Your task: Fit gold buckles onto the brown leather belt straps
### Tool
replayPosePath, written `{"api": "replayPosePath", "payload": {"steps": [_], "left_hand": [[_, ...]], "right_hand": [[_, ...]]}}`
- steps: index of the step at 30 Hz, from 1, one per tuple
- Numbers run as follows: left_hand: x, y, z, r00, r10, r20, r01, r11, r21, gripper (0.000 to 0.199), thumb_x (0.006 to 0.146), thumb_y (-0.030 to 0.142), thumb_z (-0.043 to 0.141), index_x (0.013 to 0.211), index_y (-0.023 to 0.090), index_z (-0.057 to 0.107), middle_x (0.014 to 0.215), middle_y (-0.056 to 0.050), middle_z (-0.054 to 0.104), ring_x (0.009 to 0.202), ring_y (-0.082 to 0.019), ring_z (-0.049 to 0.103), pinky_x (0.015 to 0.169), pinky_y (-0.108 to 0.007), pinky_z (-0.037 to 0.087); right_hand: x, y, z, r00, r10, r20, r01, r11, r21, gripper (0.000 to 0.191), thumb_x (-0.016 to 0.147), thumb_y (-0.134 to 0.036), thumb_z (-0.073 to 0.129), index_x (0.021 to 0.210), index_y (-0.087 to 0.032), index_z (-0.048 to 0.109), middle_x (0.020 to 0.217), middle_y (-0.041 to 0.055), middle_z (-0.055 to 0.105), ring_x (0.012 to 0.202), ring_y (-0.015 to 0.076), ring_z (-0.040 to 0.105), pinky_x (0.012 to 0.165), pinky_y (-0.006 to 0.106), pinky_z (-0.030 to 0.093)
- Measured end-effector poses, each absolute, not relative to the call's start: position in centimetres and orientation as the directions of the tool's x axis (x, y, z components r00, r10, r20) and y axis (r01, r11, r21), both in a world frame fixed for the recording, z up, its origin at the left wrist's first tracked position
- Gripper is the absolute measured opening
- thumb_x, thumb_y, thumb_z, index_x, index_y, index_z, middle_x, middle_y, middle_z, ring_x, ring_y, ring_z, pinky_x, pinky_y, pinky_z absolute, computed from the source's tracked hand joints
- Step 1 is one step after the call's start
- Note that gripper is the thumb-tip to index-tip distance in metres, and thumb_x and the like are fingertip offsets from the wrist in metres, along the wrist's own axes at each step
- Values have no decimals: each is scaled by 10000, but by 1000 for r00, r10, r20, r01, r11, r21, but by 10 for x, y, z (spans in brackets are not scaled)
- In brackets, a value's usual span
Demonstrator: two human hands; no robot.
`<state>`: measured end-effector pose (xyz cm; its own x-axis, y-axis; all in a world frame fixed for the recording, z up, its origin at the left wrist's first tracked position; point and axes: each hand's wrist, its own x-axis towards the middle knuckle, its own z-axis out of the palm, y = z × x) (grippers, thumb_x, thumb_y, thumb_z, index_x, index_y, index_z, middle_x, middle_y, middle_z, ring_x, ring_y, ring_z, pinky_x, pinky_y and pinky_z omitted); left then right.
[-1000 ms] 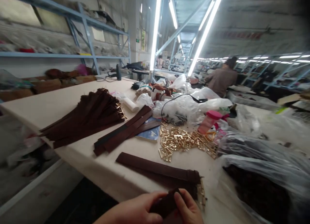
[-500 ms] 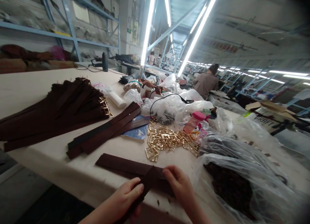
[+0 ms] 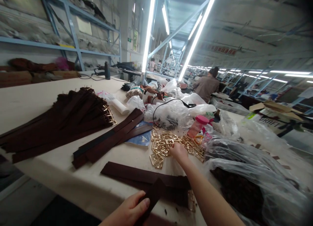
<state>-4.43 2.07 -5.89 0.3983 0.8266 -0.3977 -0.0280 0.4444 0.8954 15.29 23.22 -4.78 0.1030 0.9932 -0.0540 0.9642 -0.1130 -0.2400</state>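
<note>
My left hand (image 3: 137, 206) is closed round a dark brown leather strap (image 3: 154, 194) near the table's front edge, thumb on top. My right hand (image 3: 179, 151) reaches into a pile of gold-coloured metal buckles (image 3: 161, 149), its fingers pinched at one rectangular buckle (image 3: 169, 142). Some fingertips are hidden behind the hand. Just beyond the held strap lie more brown straps (image 3: 137, 171), stacked flat. A second group of straps (image 3: 107, 138) lies at the left of the pile, partly over a blue sheet (image 3: 140, 136).
A large fan of straps with buckles (image 3: 61, 118) covers the table's left side. Clear plastic bags (image 3: 244, 173) with dark pieces lie at the right. A pink-lidded jar (image 3: 197, 125) stands behind the buckles. A co-worker (image 3: 207, 84) is farther back, near an open carton (image 3: 271, 116).
My right hand has left the strap and moved forward to the buckle pile. My left hand still holds the strap. The view has shifted slightly.
</note>
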Motion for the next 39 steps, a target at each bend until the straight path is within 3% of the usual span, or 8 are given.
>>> {"api": "replayPosePath", "payload": {"steps": [5, 10, 18, 20, 23, 26, 35, 39], "left_hand": [[-43, 17, -41, 408, 806, -429, -23, 479, 878, 577, 661, 700, 476, 902, 176, 448, 471, 57, 523, 379, -83, 458, 377, -172, 309], [-42, 10, -33, 396, 845, -360, -28, 403, 915, 525, 670, 682, 494, 827, 182, 456, 491, 60, 517, 420, -87, 484, 397, -176, 320], [-56, 5, -40, 328, 865, -380, -78, 426, 901, 596, 650, 716, 483, 884, 171, 421, 489, 52, 539, 379, -78, 467, 391, -179, 357], [-56, 9, -38, 305, 885, -352, -114, 400, 909, 544, 674, 687, 489, 850, 178, 412, 508, 46, 552, 394, -80, 484, 403, -180, 370], [-55, 13, -30, 306, 895, -324, -136, 378, 916, 485, 712, 642, 490, 839, 180, 414, 524, 43, 554, 419, -84, 497, 422, -186, 392], [-56, 12, -25, 318, 895, -313, -107, 362, 926, 433, 748, 590, 489, 863, 176, 436, 548, 45, 546, 447, -85, 504, 446, -192, 416], [-59, 10, -28, 335, 879, -339, 109, 321, 941, 352, 821, 489, 433, 907, 153, 495, 573, 34, 520, 478, -98, 498, 449, -192, 405], [-57, 13, -28, 362, 859, -363, 104, 350, 931, 358, 820, 486, 420, 918, 148, 491, 570, 29, 524, 481, -109, 498, 454, -207, 416]], "right_hand": [[157, 227, -47, 108, 992, -69, 975, -120, -189, 361, 782, -441, 449, 875, -144, 633, 889, 157, 678, 870, 265, 626, 696, 328, 426], [143, 225, -48, 101, 992, -72, 965, -115, -234, 201, 755, -237, 484, 826, -128, 637, 929, 184, 668, 908, 284, 615, 720, 347, 421], [174, 184, -16, -74, 996, -58, 809, 26, -587, 227, 826, -323, 392, 857, -159, 546, 834, 86, 643, 816, 198, 606, 690, 303, 457], [177, 160, -8, -154, 983, -95, 673, 34, -739, 280, 839, -409, 374, 881, -173, 518, 868, 67, 637, 803, 175, 610, 669, 289, 484], [168, 125, -2, -322, 922, -216, 168, -169, -971, 283, 796, -464, 491, 892, -198, 507, 1021, 67, 617, 870, 167, 617, 738, 310, 498], [152, 101, -4, -483, 825, -293, -161, -412, -897, 259, 770, -426, 574, 902, -211, 514, 1060, 62, 616, 886, 171, 623, 721, 302, 503], [129, 74, -6, -517, 830, -211, 91, -191, -977, 297, 778, -484, 553, 807, -191, 518, 788, -3, 559, 706, 122, 540, 560, 227, 509], [131, 70, -8, -511, 833, -212, 61, -211, -976, 317, 780, -499, 539, 884, -200, 544, 893, 23, 571, 760, 137, 534, 570, 232, 500]]}}
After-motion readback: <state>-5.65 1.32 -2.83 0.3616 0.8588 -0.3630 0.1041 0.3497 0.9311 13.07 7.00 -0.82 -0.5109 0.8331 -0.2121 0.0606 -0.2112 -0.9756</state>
